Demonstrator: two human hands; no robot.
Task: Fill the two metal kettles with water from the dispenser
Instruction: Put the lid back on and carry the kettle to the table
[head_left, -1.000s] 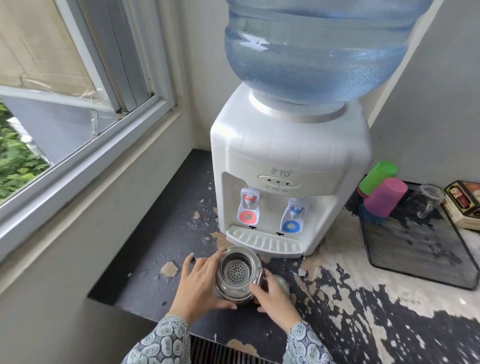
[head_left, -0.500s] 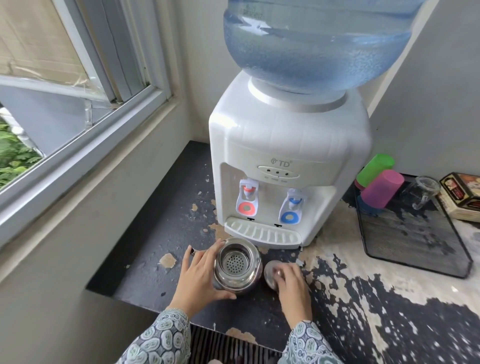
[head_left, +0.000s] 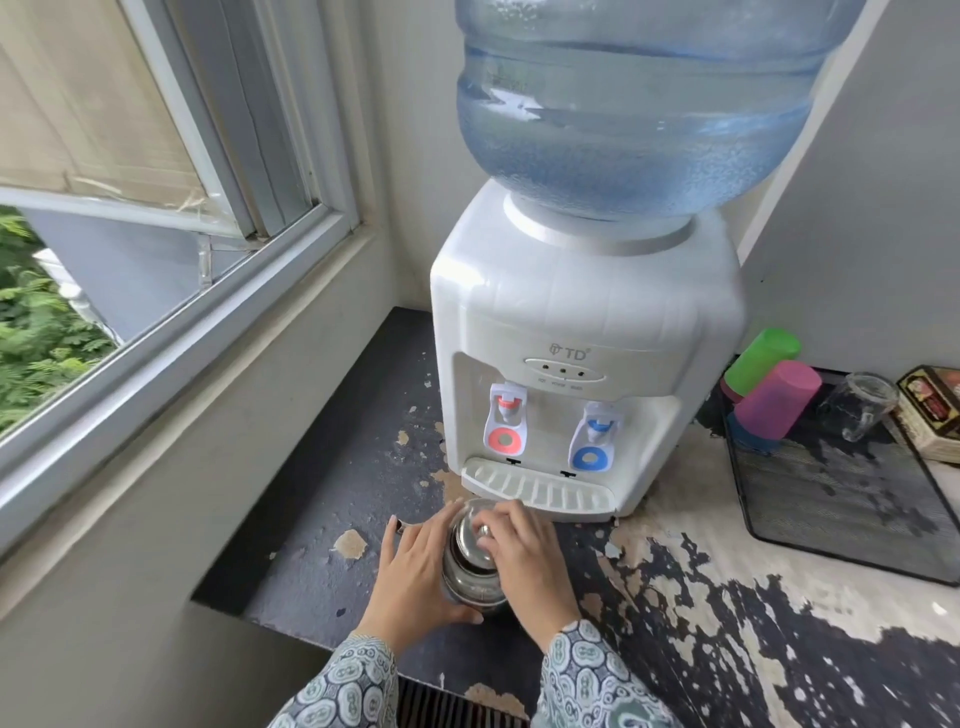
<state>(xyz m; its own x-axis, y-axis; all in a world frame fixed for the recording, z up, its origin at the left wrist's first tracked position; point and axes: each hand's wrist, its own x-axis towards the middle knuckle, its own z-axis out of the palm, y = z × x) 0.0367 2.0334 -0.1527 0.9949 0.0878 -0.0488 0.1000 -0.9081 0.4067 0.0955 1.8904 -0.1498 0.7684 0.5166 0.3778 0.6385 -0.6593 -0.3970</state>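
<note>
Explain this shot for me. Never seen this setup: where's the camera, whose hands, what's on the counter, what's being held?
There is no robot here. The one picture comes from a wide-angle camera on a person's head, looking forward and down at their own two hands. The left hand wraps the side of a metal kettle standing on the worn dark counter. The right hand holds the lid by its knob on top of the kettle. Behind stands a white water dispenser with a big blue bottle, a red tap and a blue tap. To the right, a black tray carries a green cup, a pink cup and a clear glass. A window is on the left.
</note>
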